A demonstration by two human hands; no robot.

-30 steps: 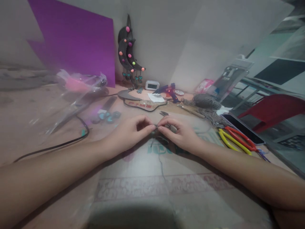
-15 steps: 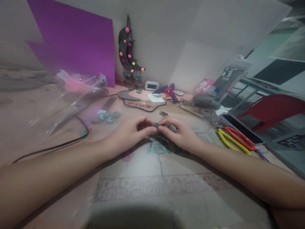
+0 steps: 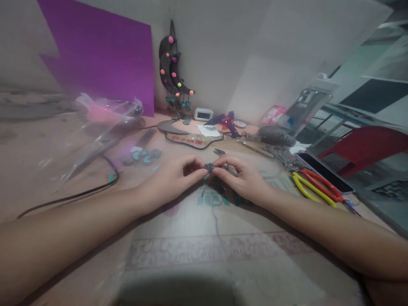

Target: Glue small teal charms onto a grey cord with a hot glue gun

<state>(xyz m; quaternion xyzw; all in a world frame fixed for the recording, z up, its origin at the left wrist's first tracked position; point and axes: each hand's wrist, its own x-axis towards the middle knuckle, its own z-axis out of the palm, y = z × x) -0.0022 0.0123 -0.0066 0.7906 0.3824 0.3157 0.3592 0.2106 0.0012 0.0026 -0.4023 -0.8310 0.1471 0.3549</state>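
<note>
A small grey yarn piece (image 3: 209,166) is pinched between my two hands over the middle of the table. My left hand (image 3: 188,172) grips its left side between thumb and fingertips. On the opposite side, my right hand (image 3: 237,174) holds it with thumb and forefinger. A loose grey strand (image 3: 215,219) trails from below the piece toward me across the printed cardboard sheet (image 3: 178,221). The yarn piece's exact shape is too small to make out, and fingertips cover part of it. Just beyond my hands lie small scissors (image 3: 219,151).
Behind stand a glue gun (image 3: 228,123) with a red light and a small clock (image 3: 203,114). To the right are grey yarn (image 3: 276,136), a phone (image 3: 323,172) and red-and-yellow-handled pliers (image 3: 314,189). Several teal pieces (image 3: 146,156) and a black cable (image 3: 70,197) lie left.
Both hands stay in nearly the same place, still pinching the yarn piece. The piece has turned slightly between the fingertips and shows a bit more of itself.
</note>
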